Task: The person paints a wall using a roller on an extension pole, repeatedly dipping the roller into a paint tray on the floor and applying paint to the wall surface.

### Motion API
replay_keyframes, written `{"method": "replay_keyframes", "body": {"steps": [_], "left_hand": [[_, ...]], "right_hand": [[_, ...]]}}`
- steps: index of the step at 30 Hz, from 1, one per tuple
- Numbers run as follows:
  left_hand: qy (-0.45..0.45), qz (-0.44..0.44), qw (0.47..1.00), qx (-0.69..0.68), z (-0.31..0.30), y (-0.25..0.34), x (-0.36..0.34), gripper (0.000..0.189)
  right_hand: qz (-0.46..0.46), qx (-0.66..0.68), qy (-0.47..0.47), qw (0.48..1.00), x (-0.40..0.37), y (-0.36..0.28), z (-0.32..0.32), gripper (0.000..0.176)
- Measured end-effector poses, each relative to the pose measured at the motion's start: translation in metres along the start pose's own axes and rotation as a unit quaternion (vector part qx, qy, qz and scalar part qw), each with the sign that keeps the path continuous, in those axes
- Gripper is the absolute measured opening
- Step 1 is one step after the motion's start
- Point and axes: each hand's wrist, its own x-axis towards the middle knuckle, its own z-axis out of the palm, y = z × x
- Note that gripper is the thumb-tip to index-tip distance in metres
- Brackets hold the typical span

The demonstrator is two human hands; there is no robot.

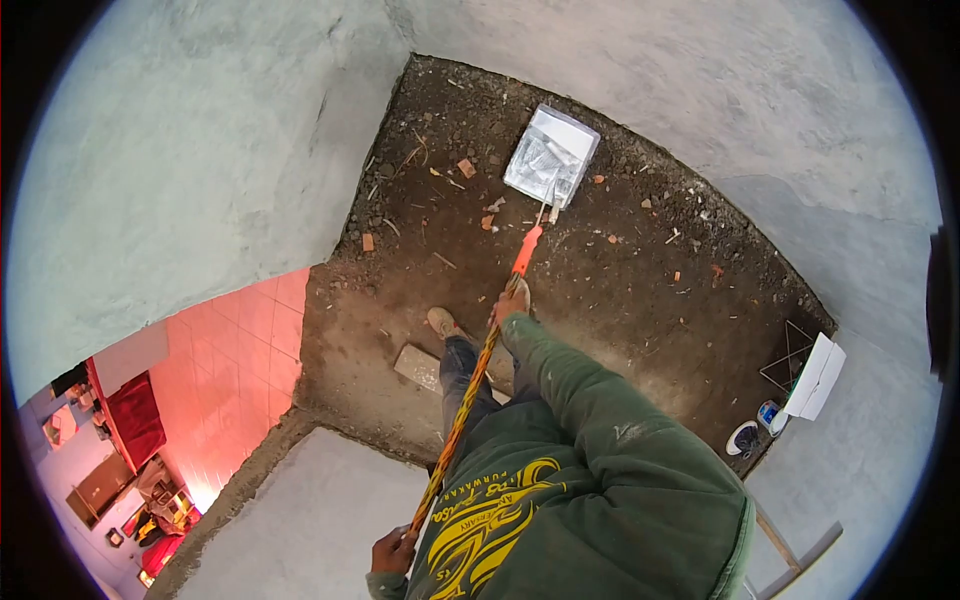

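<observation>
A long pole (pixel 470 400) with a yellow, black and brown twisted pattern runs up and away from my body. My left hand (pixel 392 550) is closed around its near end, low at the left. Farther along, my right hand (pixel 512 303) grips it just below an orange paint roller handle (pixel 527 248). From that handle a thin metal rod reaches to a rectangular paint tray (pixel 574 135), which lies on the dirt floor and holds something whitish. The roller head itself is hard to make out against the tray.
Bare plastered walls (pixel 200 150) enclose a dirt floor (pixel 630 290) scattered with brick bits and rubble. A board (pixel 417 367) lies by my feet. At the right stand a paint bucket (pixel 770 416) and a white panel (pixel 816 375). Pinkish tiles (pixel 240 345) show through an opening at left.
</observation>
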Motion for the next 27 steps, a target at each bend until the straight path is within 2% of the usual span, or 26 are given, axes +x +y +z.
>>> {"method": "replay_keyframes", "body": {"steps": [2, 3, 4, 5, 7, 9, 10, 12, 14, 18, 20, 21, 22, 24, 25, 26, 27], "left_hand": [[-0.019, -0.151, 0.988, 0.001, -0.018, 0.01, -0.021, 0.026], [-0.018, -0.152, 0.988, 0.001, -0.026, -0.006, -0.027, 0.026], [-0.028, -0.151, 0.988, -0.009, -0.034, -0.03, -0.038, 0.039], [-0.038, -0.15, 0.988, -0.019, -0.038, -0.044, -0.044, 0.052], [-0.02, -0.153, 0.987, -0.034, -0.033, -0.026, -0.049, 0.047], [0.0, -0.156, 0.986, -0.05, -0.023, 0.0, -0.042, 0.042], [-0.005, -0.148, 0.989, -0.017, -0.018, 0.016, -0.033, 0.037], [-0.011, -0.139, 0.99, 0.016, -0.004, 0.028, -0.019, 0.032], [0.018, 0.028, 0.999, -0.013, 0.018, 0.018, 0.005, 0.033], [0.013, 0.026, 0.999, -0.028, 0.026, 0.02, 0.027, 0.035], [0.011, 0.005, 0.999, 0.046, 0.014, 0.012, 0.021, 0.035], [0.001, -0.04, 0.999, -0.03, 0.008, 0.025, 0.01, 0.034], [0.0, -0.042, 0.999, -0.03, 0.002, 0.03, -0.001, 0.034], [-0.011, -0.127, 0.991, -0.024, -0.016, 0.03, -0.018, 0.034], [-0.009, -0.129, 0.991, -0.025, -0.024, 0.028, -0.025, 0.034], [-0.016, -0.182, 0.983, -0.015, -0.031, 0.025, -0.033, 0.033], [-0.023, -0.235, 0.972, -0.006, -0.035, 0.023, -0.04, 0.032]], "right_hand": [[0.051, 0.01, -0.028, 0.998, -0.007, 0.028, 0.003, 0.047], [0.088, 0.018, -0.035, 0.995, -0.007, 0.041, 0.004, 0.055], [0.089, 0.017, -0.036, 0.995, -0.015, 0.052, 0.009, 0.055], [0.053, -0.036, -0.009, 0.998, -0.025, 0.063, 0.015, 0.057], [0.014, -0.099, 0.009, 0.995, -0.027, 0.072, 0.017, 0.064], [-0.009, -0.103, 0.004, 0.995, -0.008, 0.071, 0.013, 0.06], [-0.034, -0.104, 0.001, 0.994, 0.002, 0.069, 0.011, 0.057], [0.003, -0.046, -0.022, 0.999, 0.018, 0.04, 0.006, 0.044], [0.017, 0.038, -0.043, 0.998, 0.047, 0.018, -0.001, 0.031], [0.02, 0.019, 0.02, 0.999, 0.048, -0.024, -0.001, 0.027], [-0.016, 0.044, -0.017, 0.999, 0.019, -0.022, -0.004, 0.027], [-0.017, 0.043, -0.015, 0.999, 0.019, -0.012, -0.004, 0.027], [0.002, 0.01, -0.013, 1.0, 0.022, 0.002, -0.003, 0.033], [0.023, -0.025, -0.015, 0.999, 0.016, 0.029, 0.002, 0.038], [0.002, -0.046, 0.002, 0.999, 0.003, 0.041, 0.004, 0.047], [-0.018, -0.067, 0.018, 0.997, -0.008, 0.05, 0.004, 0.055], [-0.016, -0.068, 0.017, 0.997, -0.011, 0.06, 0.0, 0.055]]}}
